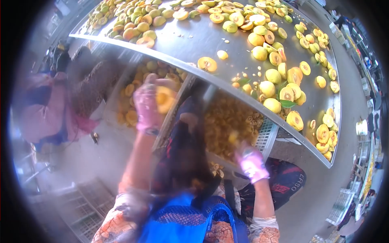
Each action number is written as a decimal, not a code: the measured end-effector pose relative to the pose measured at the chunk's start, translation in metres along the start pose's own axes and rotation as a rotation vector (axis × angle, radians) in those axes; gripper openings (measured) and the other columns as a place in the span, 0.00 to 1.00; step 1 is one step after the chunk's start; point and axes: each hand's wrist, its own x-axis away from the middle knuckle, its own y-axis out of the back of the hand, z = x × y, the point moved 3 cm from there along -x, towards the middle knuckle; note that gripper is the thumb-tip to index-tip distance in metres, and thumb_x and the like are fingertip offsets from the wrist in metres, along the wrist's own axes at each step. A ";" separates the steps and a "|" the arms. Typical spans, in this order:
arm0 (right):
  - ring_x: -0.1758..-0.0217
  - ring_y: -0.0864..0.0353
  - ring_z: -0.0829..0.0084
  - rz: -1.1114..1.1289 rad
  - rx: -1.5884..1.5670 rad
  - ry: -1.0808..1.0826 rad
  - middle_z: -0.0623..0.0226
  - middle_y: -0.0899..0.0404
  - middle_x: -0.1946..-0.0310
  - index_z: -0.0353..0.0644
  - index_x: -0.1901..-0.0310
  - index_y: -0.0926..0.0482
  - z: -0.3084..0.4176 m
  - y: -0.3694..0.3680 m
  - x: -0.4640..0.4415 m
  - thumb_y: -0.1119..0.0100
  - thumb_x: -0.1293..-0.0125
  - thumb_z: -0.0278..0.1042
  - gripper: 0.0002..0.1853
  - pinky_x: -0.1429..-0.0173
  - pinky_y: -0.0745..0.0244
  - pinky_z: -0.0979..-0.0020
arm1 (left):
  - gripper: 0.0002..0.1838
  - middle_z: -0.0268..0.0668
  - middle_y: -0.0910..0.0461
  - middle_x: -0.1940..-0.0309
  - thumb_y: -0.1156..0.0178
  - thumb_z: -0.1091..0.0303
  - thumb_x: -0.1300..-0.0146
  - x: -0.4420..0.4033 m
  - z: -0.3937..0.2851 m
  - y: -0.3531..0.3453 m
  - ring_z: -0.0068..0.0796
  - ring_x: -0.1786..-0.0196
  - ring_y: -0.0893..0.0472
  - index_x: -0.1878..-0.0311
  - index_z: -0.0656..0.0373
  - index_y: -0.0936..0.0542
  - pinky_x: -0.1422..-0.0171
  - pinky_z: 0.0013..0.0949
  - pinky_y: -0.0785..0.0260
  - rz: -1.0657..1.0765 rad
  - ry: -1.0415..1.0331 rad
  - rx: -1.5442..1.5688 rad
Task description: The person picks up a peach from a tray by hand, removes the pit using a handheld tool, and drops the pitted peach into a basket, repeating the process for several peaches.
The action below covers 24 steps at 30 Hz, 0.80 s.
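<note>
My left hand [148, 103], in a pink glove, is closed on a halved yellow fruit [165, 99] whose cut face shows. It is over a crate of fruit halves [130, 118] below the table edge. My right hand [250, 162], also gloved in pink, is lower right, beside a container of brown and yellow pieces [227, 121]. Motion blurs its fingers, and a small yellow blur lies just above them, so its grip cannot be made out.
A metal table [194, 40] with a raised edge bears many whole and halved fruits. At left a person in pink [44, 105] sits close by. Empty-looking crates [81, 206] lie on the floor lower left. White crates [342, 204] stand at far right.
</note>
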 end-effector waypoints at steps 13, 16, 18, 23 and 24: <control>0.67 0.18 0.56 0.212 -0.165 -0.038 0.57 0.19 0.68 0.41 0.57 0.26 0.029 0.003 0.016 0.45 0.41 0.42 0.16 0.65 0.24 0.59 | 0.21 0.44 0.24 0.47 0.39 0.58 0.43 -0.091 0.015 -0.131 0.41 0.43 0.26 0.48 0.57 0.24 0.39 0.45 0.35 0.670 -0.219 -1.470; 0.65 0.18 0.55 0.283 -0.309 -0.049 0.56 0.19 0.67 0.38 0.52 0.27 0.033 -0.008 0.031 0.48 0.39 0.40 0.17 0.64 0.25 0.58 | 0.16 0.43 0.21 0.58 0.37 0.65 0.48 -0.076 0.023 -0.137 0.48 0.52 0.22 0.54 0.58 0.21 0.46 0.43 0.30 0.560 -0.357 -0.965; 0.64 0.19 0.55 0.277 -0.299 0.003 0.54 0.20 0.65 0.37 0.46 0.29 0.042 0.006 0.029 0.49 0.37 0.39 0.20 0.63 0.25 0.57 | 0.14 0.41 0.19 0.61 0.37 0.71 0.47 -0.054 -0.003 -0.142 0.43 0.57 0.20 0.55 0.59 0.21 0.52 0.39 0.28 0.510 -0.413 -0.812; 0.53 0.20 0.58 0.157 -0.581 -0.197 0.47 0.22 0.57 0.38 0.37 0.35 0.038 0.068 0.016 0.45 0.38 0.44 0.30 0.49 0.25 0.61 | 0.16 0.41 0.21 0.64 0.44 0.58 0.34 0.006 0.003 -0.122 0.30 0.68 0.23 0.53 0.62 0.24 0.62 0.31 0.28 0.180 0.265 0.242; 0.52 0.20 0.57 0.137 -0.801 -0.292 0.46 0.23 0.55 0.39 0.37 0.35 0.039 0.079 0.015 0.43 0.38 0.44 0.30 0.48 0.25 0.61 | 0.18 0.41 0.21 0.65 0.45 0.55 0.33 0.019 0.008 -0.120 0.29 0.69 0.23 0.53 0.62 0.24 0.64 0.29 0.28 0.186 0.324 0.413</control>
